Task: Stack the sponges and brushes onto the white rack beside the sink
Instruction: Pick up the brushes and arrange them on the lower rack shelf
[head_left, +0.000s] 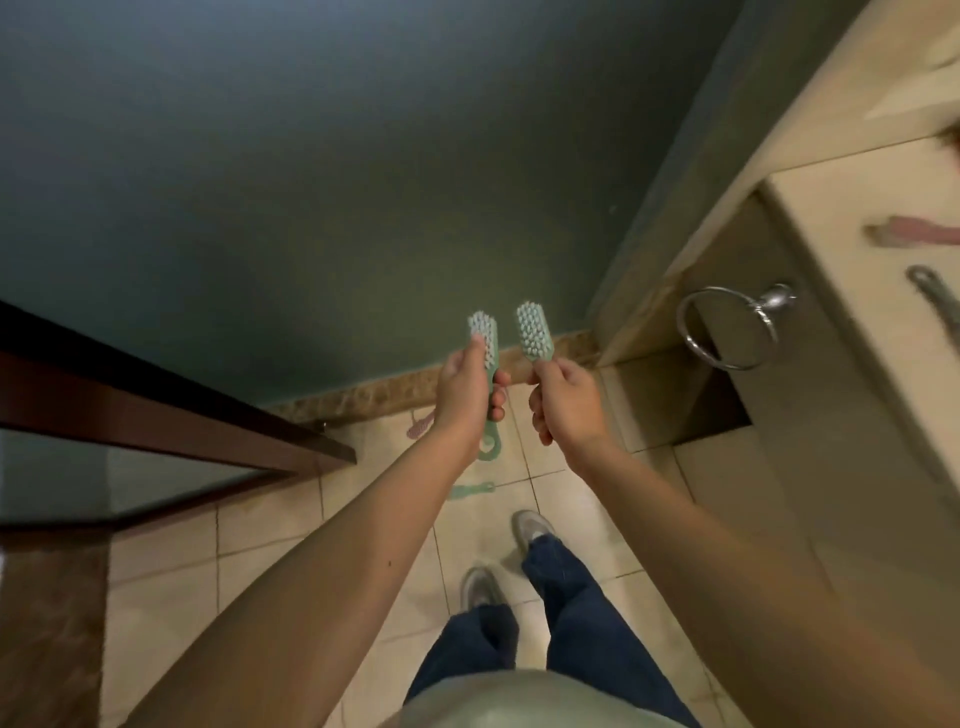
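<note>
My left hand (465, 389) grips a green scrub brush (122, 338) by its handle, bristles up, its looped end hanging below my wrist. My right hand (563, 402) holds a second green brush (532, 330) upright by the handle, bristle head above the fist. Both are held out in front of me over the tiled floor. On the floor lie a pink brush (420, 426) by the skirting and another green brush (470, 490). A pink brush (914, 232) and a grey brush (935, 299) lie on the counter at the right. No white rack or sponge is in view.
A beige counter (831, 208) runs along the right, with a chrome towel ring (727, 327) on its side. A dark green wall (311, 182) faces me. A dark wooden door edge (182, 415) stands at the left. My feet (530, 530) are on beige floor tiles.
</note>
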